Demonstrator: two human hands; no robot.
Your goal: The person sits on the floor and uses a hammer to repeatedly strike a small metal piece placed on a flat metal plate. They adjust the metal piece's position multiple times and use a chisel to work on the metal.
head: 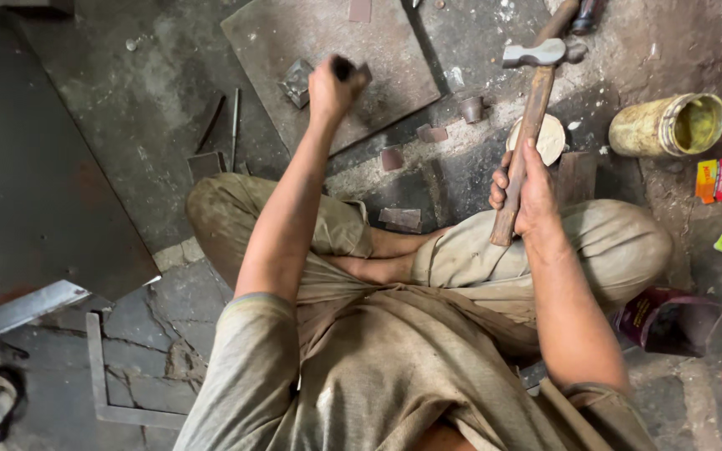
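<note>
The right hand (524, 188) had its fingers wrapped tight round the worn wooden handle of a steel-headed hammer (532, 92), raised over the knee. Farther out, the left hand (332, 88) gripped a dark punch (344, 68) against a rusty flat plate (327, 42) on the cracked, gritty concrete floor (152, 100).

One hammer (533, 108), one yellow tin (667, 125), one steel plate (327, 50), two hands.
</note>
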